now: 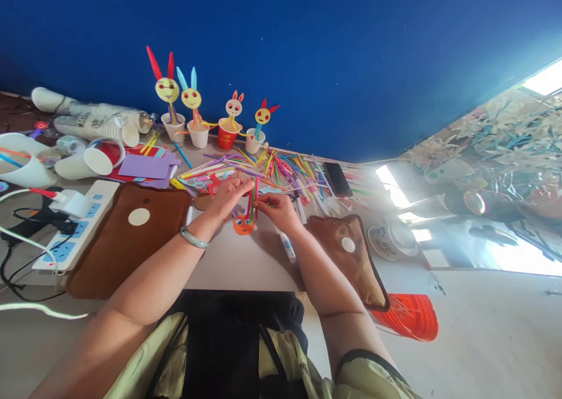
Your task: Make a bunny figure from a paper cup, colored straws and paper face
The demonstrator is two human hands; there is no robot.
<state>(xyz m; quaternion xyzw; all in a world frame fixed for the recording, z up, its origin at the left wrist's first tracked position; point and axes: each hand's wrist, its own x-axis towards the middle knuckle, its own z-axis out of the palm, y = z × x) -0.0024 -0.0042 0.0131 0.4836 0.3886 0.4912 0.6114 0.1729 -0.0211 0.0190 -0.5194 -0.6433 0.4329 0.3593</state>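
Bare forearms (151, 276) angled fwd; L hand (232, 195) fingers straight, grip unclear; R hand (278, 210) pinching red/green strips (253, 195).

The face (243, 227), a round orange piece with two blue-and-white eyes, sits just off centre toward 8 o'clock. By its 1 o'clock edge, slim green, red and purplish strips (253, 197) point roughly toward 12.
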